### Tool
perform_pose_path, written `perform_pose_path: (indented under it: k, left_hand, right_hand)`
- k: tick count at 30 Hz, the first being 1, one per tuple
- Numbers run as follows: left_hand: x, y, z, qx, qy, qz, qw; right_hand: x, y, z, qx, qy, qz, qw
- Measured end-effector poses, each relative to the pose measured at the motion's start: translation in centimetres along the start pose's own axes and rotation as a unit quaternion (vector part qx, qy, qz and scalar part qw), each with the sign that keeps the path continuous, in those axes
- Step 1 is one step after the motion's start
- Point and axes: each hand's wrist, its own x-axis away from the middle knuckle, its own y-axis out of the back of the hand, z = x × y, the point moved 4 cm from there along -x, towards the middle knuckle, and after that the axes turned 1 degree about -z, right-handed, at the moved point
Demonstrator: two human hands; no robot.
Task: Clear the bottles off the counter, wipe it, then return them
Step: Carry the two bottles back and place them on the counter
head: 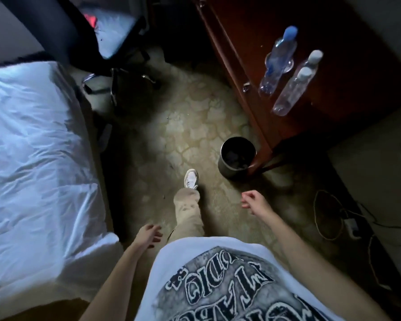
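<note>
Three clear bottles are standing on the counter [347,89].
The blue-capped bottle [278,59] is standing just beside two white-capped bottles [294,89], all upright.

A white-sheeted bed [33,147] lies left, an office chair [107,40] beyond, a dark bin [237,156] on carpet.

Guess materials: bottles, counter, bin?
Bottles: clear plastic, by the see-through walls and blue or white caps. Counter: dark reddish wood, glossy, likely varnished. Bin: probably metal, dull sheen on its wall; too dim to be sure.
</note>
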Motion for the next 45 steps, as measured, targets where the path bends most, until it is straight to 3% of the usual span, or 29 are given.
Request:
perform_pose_path:
  k: [3,7,12,17,24,28,33,37,40,45]
  left_hand:
    - [-5.2,-0.7,-12.8,-0.034,-0.075,0.036,0.996]
    - [-7.6,-3.0,-31.2,-0.112,-0.213,0.111,0.964]
    - [-5.1,-8.7,-53.5,-0.222,-0.452,0.172,0.847]
    - [-1.5,-16.8,-65.0,-0.275,-0.602,0.202,0.722]
    - [-0.7,-23.1,-65.3,-0.312,-0.623,0.249,0.673]
    - [-2.3,-22.6,-64.1,-0.295,-0.602,0.246,0.7]
    - [-0.5,-22.7,-61.5,-0.282,-0.582,0.317,0.694]
    - [2.1,-26.0,-57.0,-0.323,-0.558,0.413,0.644]
    - [5.2,-30.1,-51.5,-0.373,-0.539,0.48,0.583]
    - [11.9,-36.0,-41.2,-0.431,-0.489,0.57,0.5]
  right_hand:
    - [-3.2,1.8,2.7,-0.096,0.001,-0.102,0.99]
    - [-5.2,6.1,10.0,-0.202,0.029,-0.264,0.943]
    - [-8.0,11.4,19.0,-0.261,0.113,-0.373,0.883]
    - [-11.1,14.7,22.4,-0.24,0.096,-0.44,0.86]
    - [-14.7,14.9,22.1,-0.264,0.081,-0.465,0.841]
    - [-13.7,14.3,21.9,-0.261,0.076,-0.491,0.828]
    - [-9.7,14.6,19.4,-0.298,0.043,-0.519,0.8]
    - [-3.3,13.6,13.9,-0.302,-0.007,-0.575,0.76]
    - [2.5,11.4,8.2,-0.324,-0.063,-0.614,0.717]
    - [12.4,6.4,0.1,-0.385,-0.146,-0.673,0.615]
